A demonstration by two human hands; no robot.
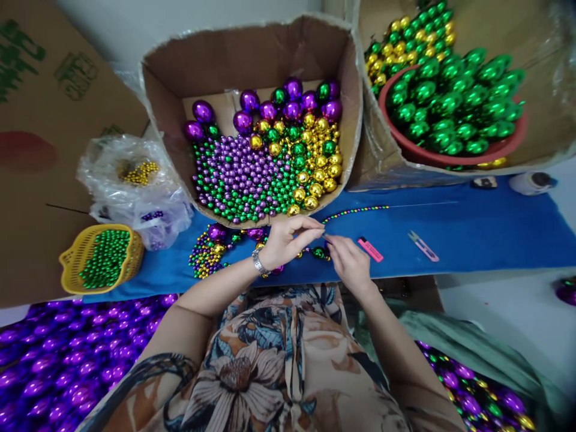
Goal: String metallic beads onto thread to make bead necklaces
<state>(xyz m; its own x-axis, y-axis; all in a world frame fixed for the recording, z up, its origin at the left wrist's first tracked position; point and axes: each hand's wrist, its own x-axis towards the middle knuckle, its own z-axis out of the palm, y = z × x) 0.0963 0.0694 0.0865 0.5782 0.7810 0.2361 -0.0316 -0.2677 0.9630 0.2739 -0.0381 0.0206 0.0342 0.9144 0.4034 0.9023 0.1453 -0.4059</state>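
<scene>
My left hand [288,239], with a watch [258,261] at the wrist, pinches thumb and forefinger together at the end of a bead string [355,211]. The string's small green, gold and purple beads run right and end in a bare thread or wire [423,204]. Close beside it, my right hand [350,262] has its fingers closed at the same spot; the bit between the fingertips is too small to make out clearly. Larger beads, among them a green bead [320,252], lie beneath the hands. To the left is a heap of strung beads [207,252].
Behind the hands stands a cardboard box [252,57] of loose beads. A red bowl [454,159] of green beads is at right. On the blue cloth [490,240] lie a pink lighter-like piece [371,249] and thread snips [423,246]. A yellow basket [72,273] stands left.
</scene>
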